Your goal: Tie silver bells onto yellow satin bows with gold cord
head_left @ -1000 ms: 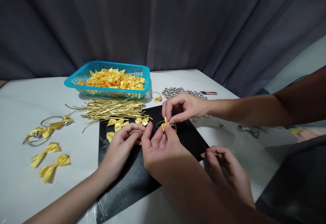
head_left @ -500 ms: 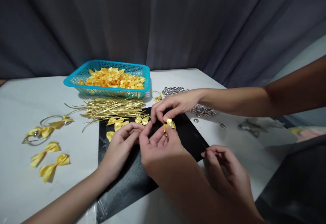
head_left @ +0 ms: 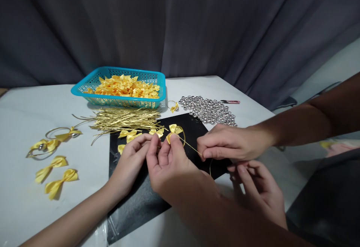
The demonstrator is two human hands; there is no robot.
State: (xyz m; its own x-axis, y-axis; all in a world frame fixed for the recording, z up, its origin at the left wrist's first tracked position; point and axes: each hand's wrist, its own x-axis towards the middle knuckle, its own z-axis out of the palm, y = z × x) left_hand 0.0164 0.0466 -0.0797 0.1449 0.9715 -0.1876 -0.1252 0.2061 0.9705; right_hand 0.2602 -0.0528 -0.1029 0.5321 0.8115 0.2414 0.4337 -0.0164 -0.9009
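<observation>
My left hand (head_left: 133, 160) reaches in from the lower left. Its fingers are curled together beside a co-worker's left hand (head_left: 171, 160), which covers the tips, so what they hold is hidden. That hand pinches a yellow satin bow (head_left: 175, 128) with a gold wire ring (head_left: 184, 136). From the bow a thin gold thread (head_left: 189, 145) runs taut to the co-worker's right fist (head_left: 233, 142). Below this fist is my right hand (head_left: 260, 192), fingers bent and pressed together at the tips; I cannot make out anything in them. Several yellow bows (head_left: 129, 135) lie by my left fingers.
A blue basket (head_left: 118, 99) of yellow bows stands at the back. Before it lie gold wire ties (head_left: 126, 119). Small silver bells (head_left: 210, 110) and pink-handled snips (head_left: 230, 102) are right. Loose bows (head_left: 60, 183) lie left; a black sheet (head_left: 146, 202) is under the hands.
The co-worker's right hand has pulled back to the right, drawing the thread taut and uncovering the bells and snips. My right hand has shifted slightly right and down; my left has barely moved.
</observation>
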